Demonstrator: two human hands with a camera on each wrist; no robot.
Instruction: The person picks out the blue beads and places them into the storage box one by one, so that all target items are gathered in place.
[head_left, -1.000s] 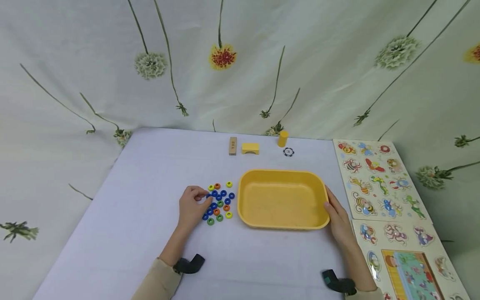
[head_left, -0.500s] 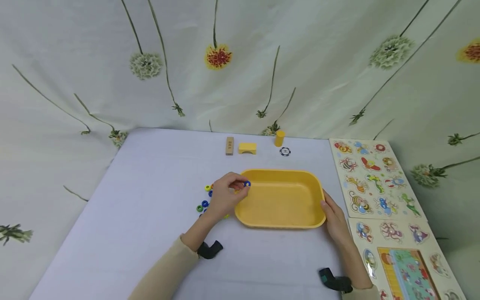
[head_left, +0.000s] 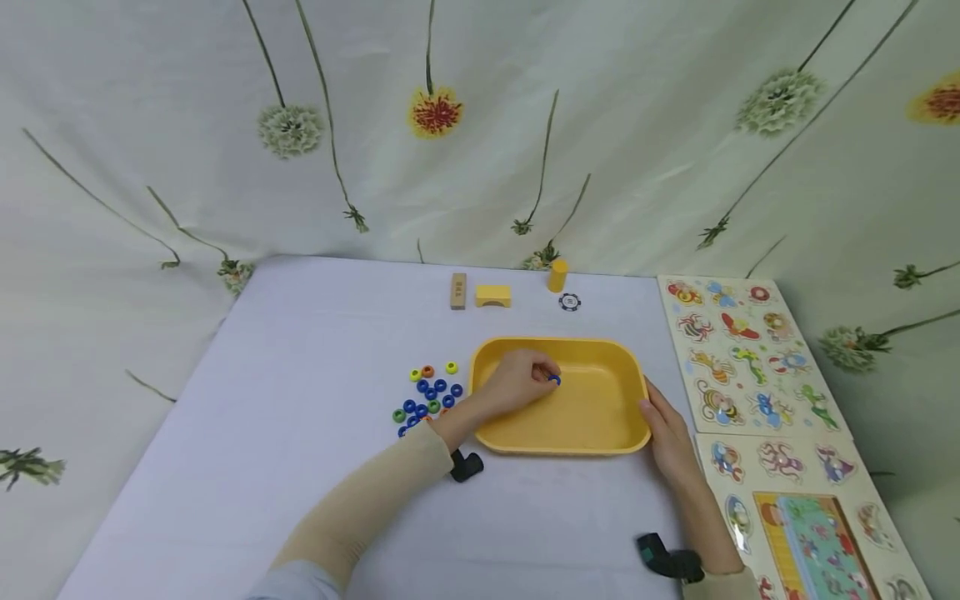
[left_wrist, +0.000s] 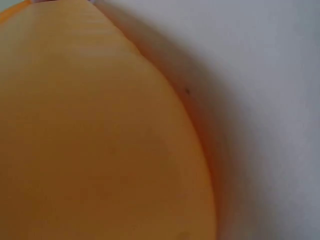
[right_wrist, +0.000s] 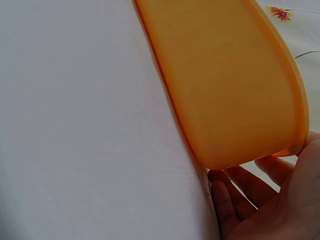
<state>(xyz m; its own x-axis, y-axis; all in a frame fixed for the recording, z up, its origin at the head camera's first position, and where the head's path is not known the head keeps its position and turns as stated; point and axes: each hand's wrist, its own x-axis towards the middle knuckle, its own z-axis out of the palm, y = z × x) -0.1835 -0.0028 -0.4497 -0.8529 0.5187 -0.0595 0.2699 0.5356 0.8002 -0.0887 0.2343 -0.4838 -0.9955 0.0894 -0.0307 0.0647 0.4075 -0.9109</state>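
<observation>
Inside the yellow plastic tray (head_left: pixel 592 417), my left hand (head_left: pixel 517 385) pinches a blue bead (head_left: pixel 554 379) between thumb and fingers, just above the tray floor. The left wrist view shows only the tray's outer wall (left_wrist: pixel 110 130) and white cloth, not the hand. My right hand (head_left: pixel 670 433) holds the tray by its right end. In the right wrist view its fingers (right_wrist: pixel 245 185) reach along the outside of that end, with the thumb near the rim. Left of the tray lie several loose blue beads (head_left: pixel 431 393), with a few yellow, orange and green ones; the left forearm hides some.
Behind the tray stand a small wooden block (head_left: pixel 458 292), a yellow arch block (head_left: pixel 492 296), a yellow cylinder (head_left: pixel 557 276) and a black-and-white chip (head_left: pixel 570 302). Two sticker-like picture boards (head_left: pixel 750 358) lie along the right edge. A floral cloth (head_left: pixel 480 167) hangs behind.
My left hand has picked a blue bead from the loose group and carried it rightward over the rim into the tray. The right hand has stayed at the tray's end.
</observation>
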